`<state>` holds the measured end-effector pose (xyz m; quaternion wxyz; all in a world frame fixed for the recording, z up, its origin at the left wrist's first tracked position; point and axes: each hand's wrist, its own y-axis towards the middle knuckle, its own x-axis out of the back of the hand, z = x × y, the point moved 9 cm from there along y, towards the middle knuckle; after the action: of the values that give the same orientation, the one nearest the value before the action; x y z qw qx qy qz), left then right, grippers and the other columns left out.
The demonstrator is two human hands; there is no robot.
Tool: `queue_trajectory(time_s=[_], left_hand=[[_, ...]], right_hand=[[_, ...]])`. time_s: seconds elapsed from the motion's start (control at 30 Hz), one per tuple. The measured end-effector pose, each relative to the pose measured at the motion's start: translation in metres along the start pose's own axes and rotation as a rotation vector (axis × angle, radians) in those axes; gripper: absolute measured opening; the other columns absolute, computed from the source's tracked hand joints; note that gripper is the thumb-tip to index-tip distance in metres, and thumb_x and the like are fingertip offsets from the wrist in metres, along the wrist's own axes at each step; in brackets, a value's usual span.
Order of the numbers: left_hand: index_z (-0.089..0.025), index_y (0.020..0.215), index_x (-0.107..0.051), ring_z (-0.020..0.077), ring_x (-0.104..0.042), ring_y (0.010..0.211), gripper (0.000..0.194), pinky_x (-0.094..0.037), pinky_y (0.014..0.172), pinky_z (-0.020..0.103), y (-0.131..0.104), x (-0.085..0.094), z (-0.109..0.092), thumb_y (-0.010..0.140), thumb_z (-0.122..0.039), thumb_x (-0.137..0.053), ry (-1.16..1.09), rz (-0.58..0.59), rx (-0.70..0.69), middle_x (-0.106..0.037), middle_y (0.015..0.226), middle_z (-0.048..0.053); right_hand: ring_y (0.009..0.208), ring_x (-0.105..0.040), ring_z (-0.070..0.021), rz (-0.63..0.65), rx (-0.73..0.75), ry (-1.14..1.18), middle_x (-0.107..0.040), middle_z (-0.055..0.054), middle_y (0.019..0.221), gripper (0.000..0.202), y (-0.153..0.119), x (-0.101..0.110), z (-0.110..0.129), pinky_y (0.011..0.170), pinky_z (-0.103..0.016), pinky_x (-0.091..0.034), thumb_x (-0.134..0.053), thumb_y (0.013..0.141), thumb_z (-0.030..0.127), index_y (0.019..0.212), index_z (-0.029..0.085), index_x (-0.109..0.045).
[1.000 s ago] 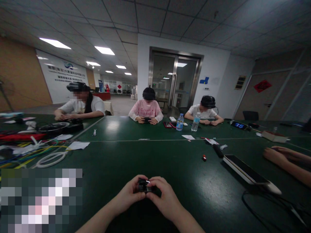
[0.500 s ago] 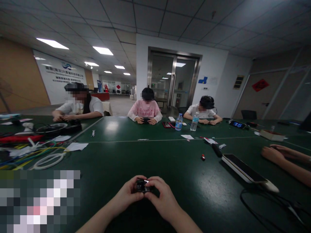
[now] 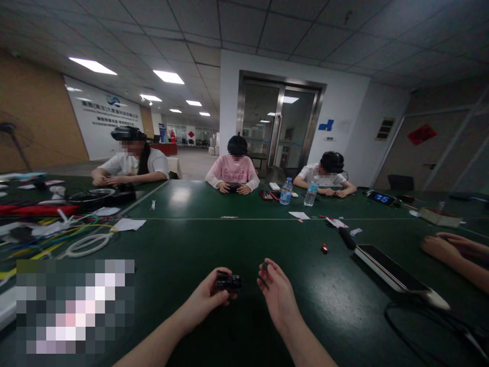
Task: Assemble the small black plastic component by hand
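Observation:
My left hand [image 3: 214, 295] is closed round a small black device [image 3: 229, 282], which sticks out to the right between thumb and fingers. To the right of it, my right hand [image 3: 277, 288] pinches a tiny dark piece [image 3: 265, 265] between thumb and fingertip. The hands are apart, both above the dark green table [image 3: 183, 255]. What the black device is cannot be made out.
Cables [image 3: 87, 242] and papers lie at the left. Two water bottles [image 3: 286, 191] stand farther back. A small red object [image 3: 324, 248] and a white-edged device [image 3: 393, 269] lie at the right, near another person's hands [image 3: 443, 250]. Three people sit opposite.
My right hand has left the black device and moved right with a tiny dark piece. The device stays in my left hand. The view has shifted slightly.

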<state>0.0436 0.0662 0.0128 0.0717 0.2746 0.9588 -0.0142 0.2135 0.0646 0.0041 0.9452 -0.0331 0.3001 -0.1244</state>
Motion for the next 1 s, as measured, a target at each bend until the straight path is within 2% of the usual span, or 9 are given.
queue_trajectory(time_s=[0.17,0.33,0.6,0.8,1.0], left_hand=[[-0.023,0.108,-0.044,0.0229,-0.062,0.088,0.045,-0.045,0.074,0.036,0.002,0.001,0.002,0.070,-0.028,-0.067,-0.002,-0.004,0.005,-0.059,0.106,0.008],[-0.023,0.110,-0.045,0.0219,-0.061,0.089,0.042,-0.045,0.075,0.036,0.001,0.001,-0.001,0.072,-0.024,-0.065,0.002,-0.004,0.004,-0.060,0.107,0.008],[-0.024,0.108,-0.046,0.0220,-0.061,0.088,0.041,-0.045,0.075,0.036,0.000,0.002,-0.001,0.072,-0.027,-0.065,0.028,-0.017,0.013,-0.060,0.105,0.006],[-0.025,0.108,-0.045,0.0202,-0.060,0.082,0.044,-0.045,0.073,0.035,0.001,0.003,-0.001,0.070,-0.027,-0.067,0.019,-0.020,0.011,-0.059,0.098,0.004],[-0.024,0.106,-0.045,0.0161,-0.058,0.073,0.044,-0.043,0.070,0.034,0.001,0.000,-0.002,0.069,-0.028,-0.067,-0.024,-0.014,-0.019,-0.058,0.092,0.002]], right_hand=[[0.074,-0.061,-0.0166,-0.073,-0.058,0.097,-0.065,-0.001,0.083,0.023,0.003,0.010,0.000,0.067,-0.031,-0.047,-0.061,0.070,0.031,0.091,0.023,-0.061],[0.079,-0.062,-0.0188,-0.075,-0.037,0.038,-0.066,-0.002,0.087,0.024,0.005,0.013,0.000,0.071,-0.034,-0.048,-0.058,0.072,0.034,0.094,0.024,-0.059],[0.085,-0.062,-0.0202,-0.051,-0.003,-0.072,-0.066,-0.002,0.092,0.028,0.009,0.016,-0.001,0.074,-0.036,-0.049,-0.055,0.075,0.040,0.098,0.025,-0.058],[0.083,-0.062,-0.0195,-0.066,-0.026,-0.049,-0.065,-0.002,0.092,0.028,0.010,0.018,-0.004,0.072,-0.035,-0.049,-0.059,0.073,0.041,0.096,0.025,-0.060],[0.073,-0.061,-0.0167,-0.033,0.002,-0.037,-0.066,-0.001,0.086,0.031,0.004,0.007,0.001,0.068,-0.031,-0.049,-0.068,0.067,0.039,0.094,0.024,-0.062]])
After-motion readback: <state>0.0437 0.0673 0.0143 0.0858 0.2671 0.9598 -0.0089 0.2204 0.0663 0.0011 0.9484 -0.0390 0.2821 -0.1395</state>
